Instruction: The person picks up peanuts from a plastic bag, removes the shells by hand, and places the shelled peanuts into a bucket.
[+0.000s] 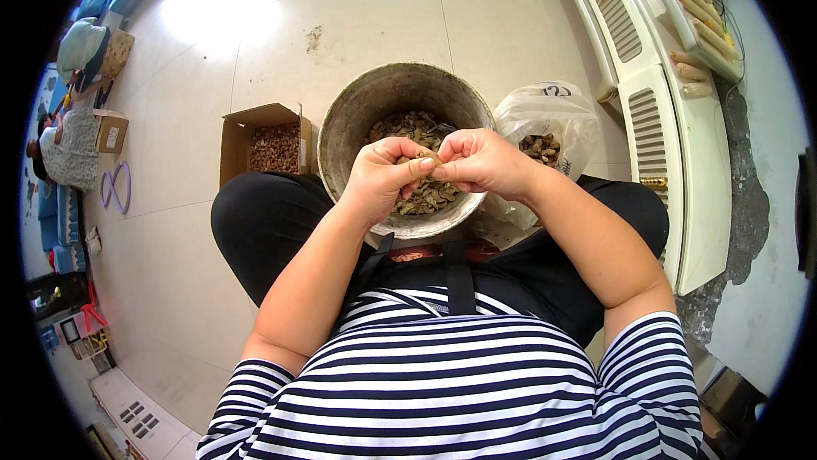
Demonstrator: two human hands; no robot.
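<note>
Over a large round metal pot (344, 102), my two hands meet at the fingertips. Thumb and fingers of my left hand (385, 173) pinch a peanut in its shell (431, 157), mostly covered by the fingers. My right hand (485, 163) grips the same peanut from the other side. Broken peanut shells (424, 201) fill the lower part of the pot. To its left, a cardboard box (233, 147) contains shelled reddish peanut kernels (274, 148). On the right, unshelled peanuts (541, 148) show inside a translucent plastic bag (542, 106) that bears writing.
A long white cabinet (696, 205) with louvred panels runs along the right, with corn cobs (699, 0) on top. Two people (67, 147) sit far left near a small carton (112, 131) and purple rings (116, 187). My bent legs (268, 224) flank the pot.
</note>
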